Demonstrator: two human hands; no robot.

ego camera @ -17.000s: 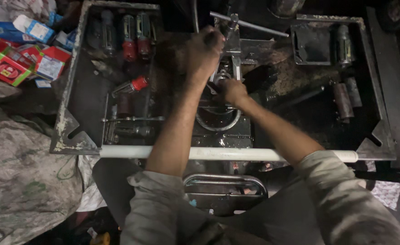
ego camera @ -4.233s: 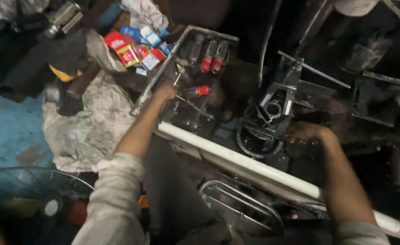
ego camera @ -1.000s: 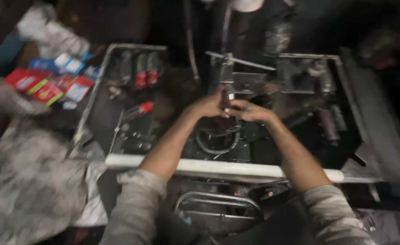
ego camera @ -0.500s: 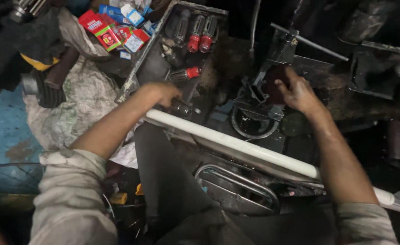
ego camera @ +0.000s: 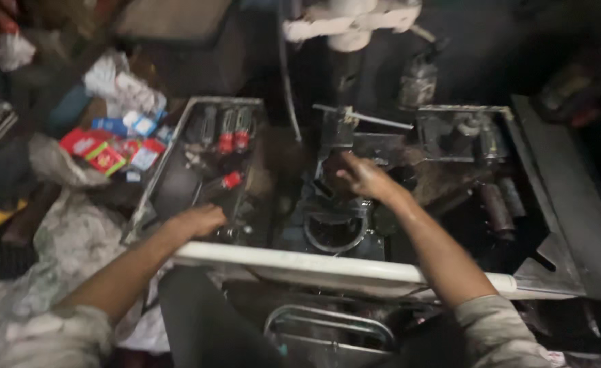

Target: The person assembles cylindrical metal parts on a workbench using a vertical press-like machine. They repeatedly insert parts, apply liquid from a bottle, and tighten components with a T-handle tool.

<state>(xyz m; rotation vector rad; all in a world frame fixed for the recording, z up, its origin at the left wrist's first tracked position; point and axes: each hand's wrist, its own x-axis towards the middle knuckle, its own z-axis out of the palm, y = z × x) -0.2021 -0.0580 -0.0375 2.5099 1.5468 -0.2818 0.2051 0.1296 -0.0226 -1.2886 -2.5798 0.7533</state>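
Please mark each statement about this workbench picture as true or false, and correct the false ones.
1. The left hand is in the metal tray on the left. True.
2. The right hand is on the white pipe. False: it is at the dark metal fixture, beyond the pipe.
3. Tools with red parts lie in the tray. True.
4. The two hands touch each other. False: they are well apart.
5. Red and blue packets lie left of the tray. True.
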